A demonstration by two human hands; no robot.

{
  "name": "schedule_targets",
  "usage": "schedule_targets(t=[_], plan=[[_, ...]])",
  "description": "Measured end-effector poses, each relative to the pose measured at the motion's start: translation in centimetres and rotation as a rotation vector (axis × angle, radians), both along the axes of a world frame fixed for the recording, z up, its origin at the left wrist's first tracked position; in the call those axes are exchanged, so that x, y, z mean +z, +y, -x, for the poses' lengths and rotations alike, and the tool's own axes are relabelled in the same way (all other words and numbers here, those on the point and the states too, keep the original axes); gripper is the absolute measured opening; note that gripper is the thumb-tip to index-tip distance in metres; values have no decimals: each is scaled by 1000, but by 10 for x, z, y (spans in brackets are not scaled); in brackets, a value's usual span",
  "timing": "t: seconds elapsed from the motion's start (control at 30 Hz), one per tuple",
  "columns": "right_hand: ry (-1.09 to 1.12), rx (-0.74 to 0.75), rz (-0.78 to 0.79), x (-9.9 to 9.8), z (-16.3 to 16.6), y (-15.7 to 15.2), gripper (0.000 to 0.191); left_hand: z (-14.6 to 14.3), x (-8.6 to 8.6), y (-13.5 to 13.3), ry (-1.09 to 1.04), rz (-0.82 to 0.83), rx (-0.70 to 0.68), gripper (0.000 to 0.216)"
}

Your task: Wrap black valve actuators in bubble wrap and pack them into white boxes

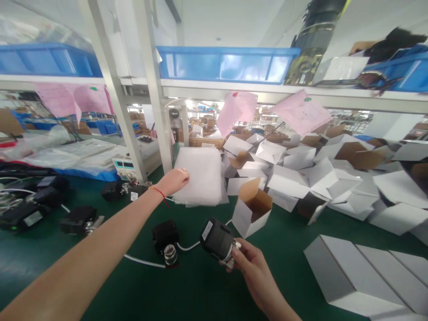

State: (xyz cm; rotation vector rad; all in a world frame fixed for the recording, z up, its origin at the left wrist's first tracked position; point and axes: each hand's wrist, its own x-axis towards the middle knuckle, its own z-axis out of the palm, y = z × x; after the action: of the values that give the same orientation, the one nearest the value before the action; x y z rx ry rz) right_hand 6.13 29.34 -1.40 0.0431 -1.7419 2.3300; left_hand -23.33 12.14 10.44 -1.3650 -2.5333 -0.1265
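My right hand [254, 266] is closed around the metal end of a small black device [216, 240], held just above the green table. A white cable runs from it to a second black device [166, 238] lying on the table. My left hand [174, 180] reaches forward, its fingers curled against the near edge of a stack of clear plastic bags [199, 176]. An open white carton [251, 207] stands just behind the held device.
A heap of open white cartons [321, 176] fills the right side, with flat folded ones [364, 272] at the front right. More black devices [78, 218] lie to the left. Shelf uprights [154, 89] rise behind; blue bins [227, 64] sit overhead with pink sheets hanging.
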Motion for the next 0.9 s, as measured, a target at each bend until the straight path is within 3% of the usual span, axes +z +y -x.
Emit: schedule_targets(t=[0.17, 0.27, 0.33, 0.4, 0.47, 0.63, 0.7, 0.8, 0.9], plan=[[59, -102, -55, 7, -3, 6, 43, -37, 19, 7, 23, -127, 120, 23], [90, -228, -163, 17, -15, 10, 41, -82, 33, 6, -21, -175, 113, 20], [114, -357, -233, 21, -29, 9, 38, -121, 32, 3, -88, -159, 70, 19], [110, -515, -266, 23, -46, 7, 37, -159, 20, 1, -177, -121, 11, 20], [101, -656, -313, 22, -66, 5, 38, -193, -3, 0, -331, -92, -38, 19], [159, -780, -701, 12, -104, -2, 28, -247, -72, 5, -700, -25, -61, 10], [144, -825, -768, 5, -112, -6, 29, -263, -92, 6, -739, -57, -100, 14], [110, -814, -766, -6, -120, -9, 32, -281, -108, 5, -662, -46, -151, 30], [118, -800, -829, -15, -123, -9, 28, -287, -114, 6, -641, -72, -123, 24]])
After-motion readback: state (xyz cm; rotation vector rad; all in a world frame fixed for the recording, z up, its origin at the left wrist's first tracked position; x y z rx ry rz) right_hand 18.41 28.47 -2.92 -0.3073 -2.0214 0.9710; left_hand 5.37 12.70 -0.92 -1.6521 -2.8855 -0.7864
